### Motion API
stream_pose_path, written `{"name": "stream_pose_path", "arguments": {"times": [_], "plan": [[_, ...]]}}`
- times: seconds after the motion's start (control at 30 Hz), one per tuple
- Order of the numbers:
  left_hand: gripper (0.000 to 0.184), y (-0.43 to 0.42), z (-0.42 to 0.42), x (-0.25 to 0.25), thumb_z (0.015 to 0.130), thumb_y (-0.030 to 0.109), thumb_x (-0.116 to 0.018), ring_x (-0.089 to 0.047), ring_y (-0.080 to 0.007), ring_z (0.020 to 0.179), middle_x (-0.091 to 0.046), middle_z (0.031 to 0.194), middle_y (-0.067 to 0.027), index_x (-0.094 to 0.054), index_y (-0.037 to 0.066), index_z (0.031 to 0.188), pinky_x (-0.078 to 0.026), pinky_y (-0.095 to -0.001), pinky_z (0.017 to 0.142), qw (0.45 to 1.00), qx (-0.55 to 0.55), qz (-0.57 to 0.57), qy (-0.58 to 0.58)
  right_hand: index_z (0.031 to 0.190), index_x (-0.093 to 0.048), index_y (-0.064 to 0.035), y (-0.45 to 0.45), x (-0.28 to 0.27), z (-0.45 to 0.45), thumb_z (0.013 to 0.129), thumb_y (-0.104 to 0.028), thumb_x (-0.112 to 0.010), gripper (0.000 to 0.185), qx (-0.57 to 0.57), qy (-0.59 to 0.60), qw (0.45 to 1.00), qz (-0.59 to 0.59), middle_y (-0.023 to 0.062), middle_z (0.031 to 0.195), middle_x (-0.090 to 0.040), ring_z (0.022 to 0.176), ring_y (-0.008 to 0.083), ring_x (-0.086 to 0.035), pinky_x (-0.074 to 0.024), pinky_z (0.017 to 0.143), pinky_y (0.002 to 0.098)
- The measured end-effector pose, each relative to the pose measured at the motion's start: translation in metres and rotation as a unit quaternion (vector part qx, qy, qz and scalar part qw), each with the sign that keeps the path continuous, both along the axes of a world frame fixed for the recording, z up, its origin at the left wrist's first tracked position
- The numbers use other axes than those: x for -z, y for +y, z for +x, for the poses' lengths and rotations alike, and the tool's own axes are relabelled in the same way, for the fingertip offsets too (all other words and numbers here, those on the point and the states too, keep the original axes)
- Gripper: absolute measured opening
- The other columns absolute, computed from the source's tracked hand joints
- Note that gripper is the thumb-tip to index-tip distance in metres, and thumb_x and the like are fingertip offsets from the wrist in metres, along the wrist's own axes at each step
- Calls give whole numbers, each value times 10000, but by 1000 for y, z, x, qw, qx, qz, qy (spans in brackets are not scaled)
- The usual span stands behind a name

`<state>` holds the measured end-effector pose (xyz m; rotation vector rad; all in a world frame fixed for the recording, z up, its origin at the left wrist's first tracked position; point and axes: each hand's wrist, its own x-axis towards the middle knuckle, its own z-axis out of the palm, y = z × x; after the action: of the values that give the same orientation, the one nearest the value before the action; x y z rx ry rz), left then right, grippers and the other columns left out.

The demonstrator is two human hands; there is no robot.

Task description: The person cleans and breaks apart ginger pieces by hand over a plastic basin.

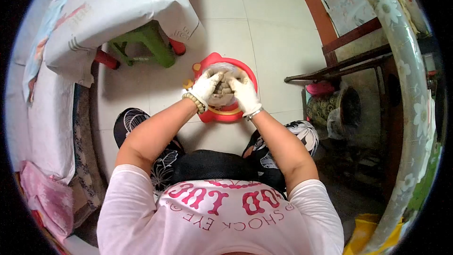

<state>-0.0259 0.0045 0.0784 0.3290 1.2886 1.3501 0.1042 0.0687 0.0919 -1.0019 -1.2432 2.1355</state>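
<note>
My left hand (208, 86) and my right hand (243, 93) both wear whitish work gloves with grubby fingertips. They are close together, with the fingers bent in and nearly meeting. Whatever they pinch is too small and blurred to name. Beneath them is a red round plastic stool or basin (224, 116) with yellow patches, standing on the floor between my knees. Clear plastic (218, 67), perhaps a bag or a bowl, lies on it behind my fingers. A beaded bracelet (195, 102) circles my left wrist, and a metal watch or bangle (254, 114) my right.
At the upper left, a table with a pale cloth (137, 0) hangs over a green stool (153, 45) with red-legged furniture beside it. Dark wooden furniture (384, 89) and a floral plastic cover (405, 71) stand on the right. Pale floor tiles (278, 38) stretch ahead.
</note>
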Motion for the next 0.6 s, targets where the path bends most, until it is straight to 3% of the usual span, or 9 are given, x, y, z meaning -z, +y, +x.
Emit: {"name": "stream_pose_path", "arguments": {"times": [0.13, 0.2, 0.3, 0.37, 0.6], "plan": [[322, -1, -3, 9, 926, 172, -472, -600, -111, 686, -611, 909, -32, -462, 67, 1230, -491, -230, 525, 996, 54, 25, -73, 1079, -475, -3, 4, -1, 3, 897, -106, -512, 212, 26, -3, 1000, 2, 88, 885, -606, 731, 144, -616, -529, 632, 258], [371, -2, 0, 8, 918, 165, -492, -556, -180, 1017, -565, 1121, -102, -416, 29, 1254, -485, -299, 858, 990, 82, 69, 94, 1093, -482, -5, 7, 1, 3, 900, -118, -518, 226, 32, -19, 999, 19, 84, 898, -608, 724, 141, -614, -525, 631, 254], [383, -4, 9, 3, 930, 179, -470, -551, -171, 965, -559, 1052, -86, -403, 30, 1275, -473, -288, 835, 988, 37, 59, 135, 1122, -500, -17, 12, 1, 3, 900, -157, -540, 265, -25, 13, 1000, -12, 66, 950, -610, 745, 117, -606, -513, 634, 241], [436, -1, 3, 33, 921, 244, -495, -559, -182, 946, -572, 1032, -100, -391, 27, 1284, -469, -292, 820, 975, 35, 47, 216, 1068, -523, -31, 14, 5, 5, 900, -161, -541, 213, -89, -40, 995, -37, 13, 837, -609, 593, 74, -558, -474, 518, 213], [471, -3, 1, 28, 894, 368, -517, -591, -206, 950, -601, 1076, -146, -487, 22, 1212, -482, -316, 801, 978, 6, 16, 208, 1021, -525, -39, 7, 0, 3, 886, -162, -554, 185, -105, -8, 994, -38, 3, 801, -585, 615, 57, -525, -452, 538, 216]]}}
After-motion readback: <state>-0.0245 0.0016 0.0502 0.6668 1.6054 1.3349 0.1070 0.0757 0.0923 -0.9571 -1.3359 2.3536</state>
